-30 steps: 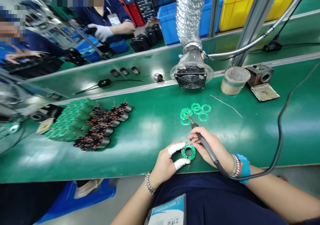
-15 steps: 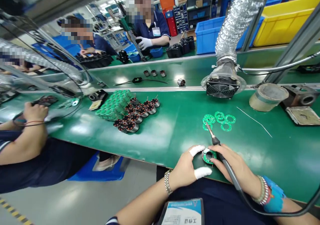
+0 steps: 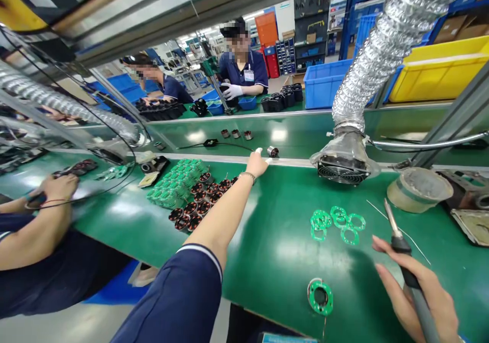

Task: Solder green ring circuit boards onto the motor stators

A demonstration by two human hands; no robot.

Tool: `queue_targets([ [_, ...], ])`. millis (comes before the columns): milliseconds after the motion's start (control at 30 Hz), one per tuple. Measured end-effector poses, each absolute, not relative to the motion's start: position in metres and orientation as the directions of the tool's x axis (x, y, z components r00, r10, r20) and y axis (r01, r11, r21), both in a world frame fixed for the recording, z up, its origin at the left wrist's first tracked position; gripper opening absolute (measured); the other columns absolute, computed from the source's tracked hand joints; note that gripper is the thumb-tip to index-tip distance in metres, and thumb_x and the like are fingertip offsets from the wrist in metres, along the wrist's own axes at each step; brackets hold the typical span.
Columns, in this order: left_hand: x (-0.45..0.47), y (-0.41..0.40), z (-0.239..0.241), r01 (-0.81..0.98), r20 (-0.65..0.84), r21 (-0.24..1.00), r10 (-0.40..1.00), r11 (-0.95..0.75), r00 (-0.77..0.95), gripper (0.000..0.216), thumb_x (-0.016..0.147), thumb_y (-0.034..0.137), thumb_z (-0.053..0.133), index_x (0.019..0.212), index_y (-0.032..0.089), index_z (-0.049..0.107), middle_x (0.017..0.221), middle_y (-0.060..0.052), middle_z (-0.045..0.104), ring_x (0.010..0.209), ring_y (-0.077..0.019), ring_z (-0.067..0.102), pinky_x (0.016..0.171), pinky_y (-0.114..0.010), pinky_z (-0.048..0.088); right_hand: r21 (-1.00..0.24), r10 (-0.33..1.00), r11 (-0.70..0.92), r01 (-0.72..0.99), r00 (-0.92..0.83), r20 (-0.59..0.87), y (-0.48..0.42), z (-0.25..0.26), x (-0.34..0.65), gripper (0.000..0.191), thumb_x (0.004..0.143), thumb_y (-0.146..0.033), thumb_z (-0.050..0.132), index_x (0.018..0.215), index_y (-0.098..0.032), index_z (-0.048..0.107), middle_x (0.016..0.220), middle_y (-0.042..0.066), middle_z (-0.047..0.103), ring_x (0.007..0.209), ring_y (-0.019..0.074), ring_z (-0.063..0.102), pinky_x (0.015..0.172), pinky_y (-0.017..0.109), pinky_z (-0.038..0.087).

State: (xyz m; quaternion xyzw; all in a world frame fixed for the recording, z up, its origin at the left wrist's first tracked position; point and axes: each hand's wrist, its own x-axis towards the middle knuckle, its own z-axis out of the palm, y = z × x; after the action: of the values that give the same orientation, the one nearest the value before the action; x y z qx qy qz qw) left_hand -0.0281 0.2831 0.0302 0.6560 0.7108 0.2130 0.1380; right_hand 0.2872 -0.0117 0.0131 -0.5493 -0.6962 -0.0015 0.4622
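Note:
My left hand (image 3: 258, 163) is stretched far out to the strip between the belts. Its taped fingertips are apart, just short of a small silver motor (image 3: 272, 152). My right hand (image 3: 418, 297) grips a soldering iron (image 3: 397, 237), tip pointing up and away. A green ring board (image 3: 320, 297) lies by itself on the green bench (image 3: 275, 251) near the front edge, between my arms. Several loose green rings (image 3: 336, 221) lie further out.
A cluster of wound stators (image 3: 198, 200) and stacked green boards (image 3: 175, 180) sits left of my arm. A fume extractor fan (image 3: 344, 166) on a foil hose, a round pot (image 3: 418, 188) and a thin solder wire (image 3: 410, 237) are at right. A co-worker's hand (image 3: 57, 188) works at left; two people sit opposite.
My left hand let go of the green ring board and reached far forward to the silver motor. My right hand drew back right with the iron. The camera tilted up.

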Motion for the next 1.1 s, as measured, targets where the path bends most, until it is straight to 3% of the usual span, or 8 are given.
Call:
queue_targets([
  [300, -0.042, 0.383, 0.01, 0.923, 0.005, 0.356, 0.987, 0.147, -0.159, 0.047, 0.064, 0.035, 0.073, 0.1, 0.009, 0.058, 0.102, -0.017, 0.063, 0.094, -0.027, 0.061, 0.08, -0.033, 0.045, -0.622, 0.837, 0.374, 0.688, 0.038, 0.546, -0.002, -0.003, 0.296, 0.038, 0.079, -0.023, 0.063, 0.115, -0.02, 0.05, 0.11, 0.007, 0.066, 0.102, 0.0249, 0.062, 0.083, 0.031, 0.057],
  [400, -0.036, 0.388, 0.0, 0.948, 0.092, 0.301, 0.987, 0.102, -0.135, 0.046, 0.065, 0.025, 0.072, 0.105, 0.014, 0.054, 0.116, -0.015, 0.053, 0.106, -0.0271, 0.053, 0.088, -0.035, 0.041, -0.623, 0.842, 0.396, 0.675, 0.005, 0.54, 0.0, -0.005, 0.297, 0.039, 0.078, -0.02, 0.063, 0.115, -0.021, 0.051, 0.113, 0.006, 0.064, 0.103, 0.0236, 0.062, 0.077, 0.026, 0.058],
  [500, -0.029, 0.385, -0.007, 0.964, 0.158, 0.259, 0.982, 0.063, -0.107, 0.044, 0.068, 0.017, 0.067, 0.11, 0.014, 0.052, 0.124, -0.016, 0.043, 0.115, -0.028, 0.045, 0.096, -0.037, 0.036, -0.604, 0.838, 0.427, 0.673, -0.043, 0.544, 0.004, -0.004, 0.294, 0.039, 0.077, -0.017, 0.065, 0.114, -0.019, 0.051, 0.112, 0.007, 0.064, 0.102, 0.0223, 0.063, 0.084, 0.027, 0.055],
  [667, -0.028, 0.369, 0.01, 0.97, 0.099, 0.241, 0.994, 0.015, -0.04, 0.045, 0.065, 0.022, 0.07, 0.107, 0.011, 0.057, 0.112, -0.016, 0.049, 0.104, -0.0281, 0.053, 0.095, -0.037, 0.039, -0.626, 0.841, 0.441, 0.643, -0.052, 0.539, 0.007, 0.005, 0.287, 0.037, 0.076, -0.01, 0.063, 0.111, -0.016, 0.051, 0.11, 0.009, 0.065, 0.102, 0.0201, 0.062, 0.092, 0.03, 0.049],
  [767, -0.027, 0.337, 0.031, 0.972, 0.111, 0.231, 0.994, -0.045, 0.02, 0.054, 0.068, 0.02, 0.066, 0.119, 0.013, 0.05, 0.119, -0.015, 0.048, 0.114, -0.0287, 0.047, 0.1, -0.037, 0.034, -0.629, 0.846, 0.456, 0.63, -0.089, 0.525, 0.004, 0.009, 0.282, 0.036, 0.076, -0.01, 0.064, 0.109, -0.018, 0.052, 0.108, 0.008, 0.066, 0.101, 0.0203, 0.063, 0.093, 0.032, 0.05],
  [833, -0.023, 0.298, 0.041, 0.948, 0.217, 0.209, 0.957, -0.24, 0.194, 0.048, 0.074, 0.021, 0.06, 0.12, 0.012, 0.051, 0.118, -0.014, 0.052, 0.113, -0.0273, 0.048, 0.101, -0.037, 0.034, -0.64, 0.856, 0.445, 0.626, -0.087, 0.51, 0.001, 0.011, 0.278, 0.034, 0.076, -0.011, 0.064, 0.108, -0.019, 0.053, 0.106, 0.008, 0.067, 0.099, 0.0203, 0.064, 0.092, 0.033, 0.05],
  [967, -0.016, 0.176, 0.042, 0.78, 0.071, 0.322, 0.835, -0.537, 0.546, 0.031, 0.08, 0.027, 0.053, 0.108, 0.015, 0.06, 0.109, -0.007, 0.063, 0.102, -0.0237, 0.057, 0.092, -0.039, 0.043, -0.679, 0.876, 0.463, 0.57, -0.179, 0.447, -0.008, 0.015, 0.268, 0.035, 0.078, -0.013, 0.063, 0.11, -0.019, 0.051, 0.105, 0.008, 0.067, 0.099, 0.0196, 0.064, 0.089, 0.033, 0.052],
  [1100, -0.017, 0.053, 0.02, 0.643, -0.127, 0.613, 0.747, -0.458, 0.653, 0.023, 0.084, 0.027, 0.05, 0.099, 0.018, 0.065, 0.095, -0.006, 0.069, 0.085, -0.0167, 0.064, 0.077, -0.029, 0.049, -0.699, 0.849, 0.52, 0.491, -0.389, 0.358, -0.021, 0.018, 0.255, 0.04, 0.08, -0.014, 0.059, 0.118, -0.019, 0.045, 0.115, 0.01, 0.062, 0.108, 0.0193, 0.059, 0.092, 0.033, 0.051],
])
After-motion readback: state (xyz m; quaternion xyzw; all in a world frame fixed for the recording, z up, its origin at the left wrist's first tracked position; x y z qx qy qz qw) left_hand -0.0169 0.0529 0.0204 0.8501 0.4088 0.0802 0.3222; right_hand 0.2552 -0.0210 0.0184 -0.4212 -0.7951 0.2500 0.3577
